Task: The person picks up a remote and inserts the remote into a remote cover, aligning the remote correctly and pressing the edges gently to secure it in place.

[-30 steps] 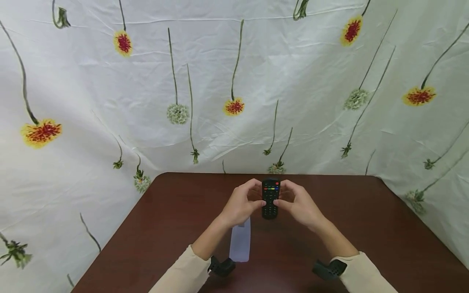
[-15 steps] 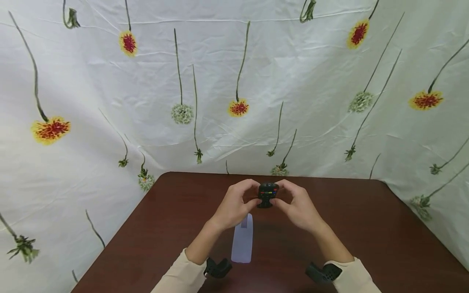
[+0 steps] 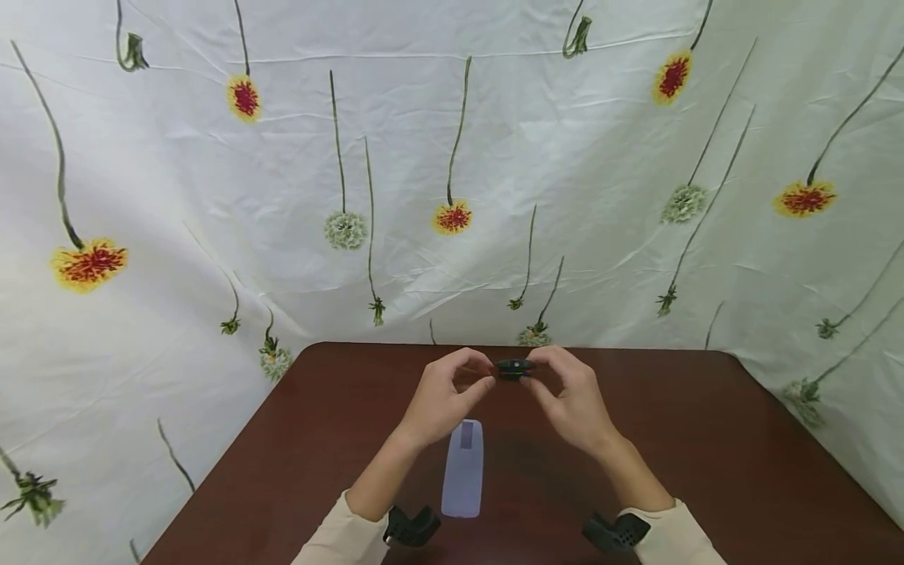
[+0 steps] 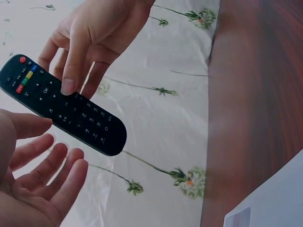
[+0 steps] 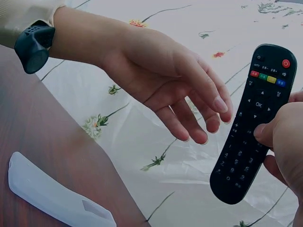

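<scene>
One black remote [image 3: 514, 367] is held up off the bench [image 3: 339, 392], near the middle of the frame in the head view, where it shows nearly end-on. The right hand [image 3: 577, 400] pinches it; in the right wrist view the thumb lies across the buttons and fingers reach behind the edge. The left hand [image 3: 441, 402] has hold of nothing: its fingers are loosely spread and softly bent toward the remote, with a visible gap in the right wrist view.

The step in hand looks to be tilting the remote in the air, with one hand bearing it and the other at the ready. A next move would seem to call for a steady pinch from the right hand and, if the left is to share the hold, a small inward reach to the near edge.

Both forearms rise from the bottom of the frame and lean inward, so the hands meet as an arch around the remote. A pale cover [image 3: 462, 475] rests on the bench at lower centre, below the left hand, with neither hand touching it.
</scene>
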A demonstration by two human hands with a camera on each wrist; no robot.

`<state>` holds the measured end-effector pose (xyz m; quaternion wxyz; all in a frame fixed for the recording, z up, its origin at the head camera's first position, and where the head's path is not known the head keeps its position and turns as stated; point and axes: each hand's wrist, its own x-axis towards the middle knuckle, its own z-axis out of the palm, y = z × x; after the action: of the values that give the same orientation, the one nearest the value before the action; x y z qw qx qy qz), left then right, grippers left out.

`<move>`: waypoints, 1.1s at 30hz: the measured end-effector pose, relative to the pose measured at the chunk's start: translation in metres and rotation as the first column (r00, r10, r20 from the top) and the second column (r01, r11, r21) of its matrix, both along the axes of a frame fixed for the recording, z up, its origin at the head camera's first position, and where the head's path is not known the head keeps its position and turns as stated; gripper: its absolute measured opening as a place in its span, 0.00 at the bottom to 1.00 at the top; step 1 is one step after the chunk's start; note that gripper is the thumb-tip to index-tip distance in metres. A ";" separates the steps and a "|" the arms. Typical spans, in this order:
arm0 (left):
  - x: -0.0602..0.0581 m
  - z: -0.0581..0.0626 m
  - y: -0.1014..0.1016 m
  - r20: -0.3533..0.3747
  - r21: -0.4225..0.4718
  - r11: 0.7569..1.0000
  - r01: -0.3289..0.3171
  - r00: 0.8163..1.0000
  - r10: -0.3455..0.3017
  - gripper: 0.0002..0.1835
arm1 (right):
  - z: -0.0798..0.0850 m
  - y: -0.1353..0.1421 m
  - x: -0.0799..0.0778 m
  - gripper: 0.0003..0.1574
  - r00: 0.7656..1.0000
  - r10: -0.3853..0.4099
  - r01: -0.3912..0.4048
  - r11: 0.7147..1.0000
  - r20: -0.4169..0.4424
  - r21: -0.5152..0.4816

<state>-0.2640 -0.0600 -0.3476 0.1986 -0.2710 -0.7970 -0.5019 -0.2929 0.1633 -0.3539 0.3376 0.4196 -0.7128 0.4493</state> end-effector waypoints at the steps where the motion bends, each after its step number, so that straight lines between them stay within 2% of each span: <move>1: 0.000 0.000 0.000 0.018 0.004 1.000 -0.004 1.000 0.004 0.07 | 0.000 0.000 0.000 0.25 1.000 0.001 -0.001 1.000 -0.020 -0.003; 5: 0.002 0.001 -0.001 0.079 -0.004 1.000 -0.017 0.997 0.017 0.04 | -0.001 -0.001 -0.002 0.25 0.998 0.012 -0.013 1.000 -0.064 -0.014; 8: 0.002 0.002 -0.002 0.166 0.022 1.000 0.021 0.986 -0.025 0.05 | -0.001 -0.002 -0.003 0.24 0.997 0.018 -0.019 1.000 -0.078 -0.016; 10: 0.002 0.002 -0.002 0.239 0.058 0.996 0.064 0.968 -0.076 0.10 | -0.001 -0.003 -0.003 0.24 0.997 0.018 -0.019 1.000 -0.080 -0.010; 12: 0.002 0.002 -0.002 0.317 0.099 0.989 0.107 0.939 -0.133 0.16 | -0.002 -0.004 -0.003 0.23 0.997 0.018 -0.017 1.000 -0.079 0.006; 16: 0.002 0.003 -0.001 0.403 0.148 0.978 0.145 0.894 -0.194 0.26 | -0.004 -0.004 -0.003 0.21 0.995 0.015 -0.013 1.000 -0.094 0.023; 19: 0.003 0.004 0.000 0.426 0.170 0.974 0.147 0.881 -0.208 0.27 | -0.007 -0.004 -0.004 0.22 0.994 0.005 -0.002 1.000 -0.106 0.028; 25: 0.005 0.006 -0.001 0.448 0.215 0.964 0.160 0.860 -0.243 0.21 | -0.008 -0.004 -0.003 0.24 0.994 0.016 -0.010 0.998 -0.105 0.055; 33: 0.004 0.005 -0.001 0.457 0.256 0.953 0.160 0.849 -0.265 0.19 | -0.005 -0.002 -0.002 0.22 0.994 0.024 -0.015 0.997 -0.111 0.081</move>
<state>-0.2601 -0.0609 -0.3426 -0.0377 -0.2007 -0.7290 -0.6533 -0.2946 0.1615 -0.3593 0.3558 0.4641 -0.7060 0.3994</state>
